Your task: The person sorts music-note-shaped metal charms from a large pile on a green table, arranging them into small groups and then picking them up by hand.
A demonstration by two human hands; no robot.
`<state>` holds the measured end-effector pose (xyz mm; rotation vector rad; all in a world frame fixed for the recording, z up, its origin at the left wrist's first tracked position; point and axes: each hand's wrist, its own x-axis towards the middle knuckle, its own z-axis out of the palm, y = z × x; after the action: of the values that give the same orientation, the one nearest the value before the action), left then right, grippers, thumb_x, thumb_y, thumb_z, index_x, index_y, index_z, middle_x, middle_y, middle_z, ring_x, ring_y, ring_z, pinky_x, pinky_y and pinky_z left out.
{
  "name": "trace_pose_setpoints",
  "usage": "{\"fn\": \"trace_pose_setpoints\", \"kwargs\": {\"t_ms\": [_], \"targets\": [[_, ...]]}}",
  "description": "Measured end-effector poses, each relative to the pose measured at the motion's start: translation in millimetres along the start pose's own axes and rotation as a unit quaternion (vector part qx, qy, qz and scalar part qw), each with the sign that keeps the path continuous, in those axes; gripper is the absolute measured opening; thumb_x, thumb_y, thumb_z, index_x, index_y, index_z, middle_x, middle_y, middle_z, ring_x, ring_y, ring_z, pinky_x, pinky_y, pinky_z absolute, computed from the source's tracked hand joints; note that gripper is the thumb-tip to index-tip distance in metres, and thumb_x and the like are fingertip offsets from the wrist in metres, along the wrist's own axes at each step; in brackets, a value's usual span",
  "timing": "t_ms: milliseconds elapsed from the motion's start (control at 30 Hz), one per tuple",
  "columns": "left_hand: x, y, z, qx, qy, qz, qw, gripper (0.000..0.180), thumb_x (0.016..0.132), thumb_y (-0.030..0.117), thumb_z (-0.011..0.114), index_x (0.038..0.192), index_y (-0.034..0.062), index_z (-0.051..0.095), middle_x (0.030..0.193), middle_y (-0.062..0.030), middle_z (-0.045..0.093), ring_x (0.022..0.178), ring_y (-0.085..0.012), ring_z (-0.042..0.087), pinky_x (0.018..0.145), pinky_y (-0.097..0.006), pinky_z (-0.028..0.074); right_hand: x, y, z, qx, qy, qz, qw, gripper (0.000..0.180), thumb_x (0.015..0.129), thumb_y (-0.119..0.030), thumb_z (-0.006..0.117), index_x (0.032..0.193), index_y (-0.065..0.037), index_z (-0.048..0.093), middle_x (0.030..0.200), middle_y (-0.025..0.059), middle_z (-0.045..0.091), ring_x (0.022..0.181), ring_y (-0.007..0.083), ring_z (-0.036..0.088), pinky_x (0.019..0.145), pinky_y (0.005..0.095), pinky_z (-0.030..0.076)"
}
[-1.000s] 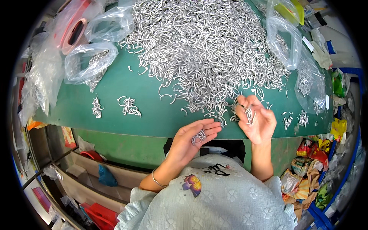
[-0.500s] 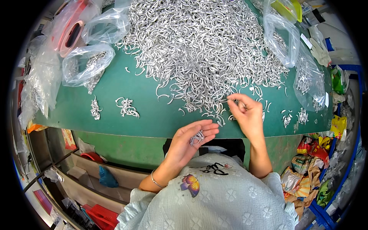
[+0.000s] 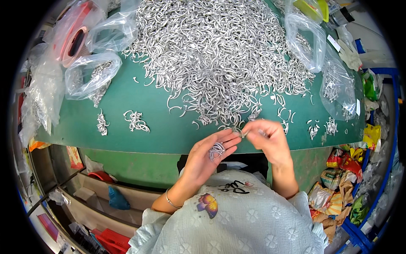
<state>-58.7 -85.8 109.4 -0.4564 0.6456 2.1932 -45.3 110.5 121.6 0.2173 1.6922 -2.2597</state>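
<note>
A broad heap of small curved silver metal pieces (image 3: 211, 55) covers the far middle of the green table (image 3: 169, 137). In the cupped palm of my left hand (image 3: 207, 154), several of these curved metal pieces (image 3: 216, 151) lie bunched under the thumb, fingers stretched to the right. My right hand (image 3: 270, 139) is closed in a pinch right beside the left fingertips, with a thin curved piece (image 3: 242, 134) at its finger ends; its other fingers are blurred. Both hands are at the table's near edge, just short of the heap's tip.
Small separate piles of pieces lie at left (image 3: 136, 122) and right (image 3: 331, 126). Open clear plastic bags (image 3: 91, 76) stand left and another bag (image 3: 338, 91) right, with pieces inside. A shelf with packages (image 3: 336, 180) is at right, a drawer unit (image 3: 122, 194) at lower left.
My right hand has moved left and nearer from the heap's edge to the left fingertips. My left hand stays nearly in place with its bunch of pieces.
</note>
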Motion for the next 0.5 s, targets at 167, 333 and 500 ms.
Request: {"fn": "trace_pose_setpoints", "kwargs": {"t_ms": [167, 333, 500], "targets": [[6, -6, -7, -0.033, 0.009, -0.026, 0.999, 0.032, 0.096, 0.017, 0.046, 0.119, -0.0042, 0.051, 0.099, -0.0093, 0.058, 0.086, -0.0164, 0.056, 0.071, -0.027, 0.047, -2, -2, 21, -0.28, 0.074, -0.084, 0.953, 0.02, 0.074, 0.001, 0.07, 0.093, -0.004, 0.069, 0.051, -0.0046, 0.031, 0.049, 0.0031, 0.027, 0.044, 0.0213, 0.023], [4, -4, -3, -0.043, 0.022, -0.046, 0.998, 0.024, 0.095, 0.013, 0.048, 0.112, -0.0023, 0.054, 0.078, -0.0018, 0.047, 0.063, -0.0076, 0.037, 0.051, -0.019, 0.032, 27, 9, 10, -0.517, 0.209, -0.145, 0.817, 0.008, 0.077, -0.009, 0.069, 0.084, -0.006, 0.066, 0.054, 0.0053, 0.05, 0.045, 0.0169, 0.045, 0.044, 0.0305, 0.035], [3, -3, -8, -0.023, 0.01, -0.038, 0.999, 0.026, 0.094, 0.014, 0.049, 0.114, -0.0027, 0.053, 0.081, -0.0023, 0.051, 0.066, -0.0075, 0.042, 0.053, -0.019, 0.036, 30, 3, 12, -0.555, 0.185, -0.144, 0.798, 0.005, 0.079, -0.01, 0.066, 0.081, -0.006, 0.065, 0.053, 0.0077, 0.053, 0.046, 0.0205, 0.055, 0.045, 0.0324, 0.041]]}}
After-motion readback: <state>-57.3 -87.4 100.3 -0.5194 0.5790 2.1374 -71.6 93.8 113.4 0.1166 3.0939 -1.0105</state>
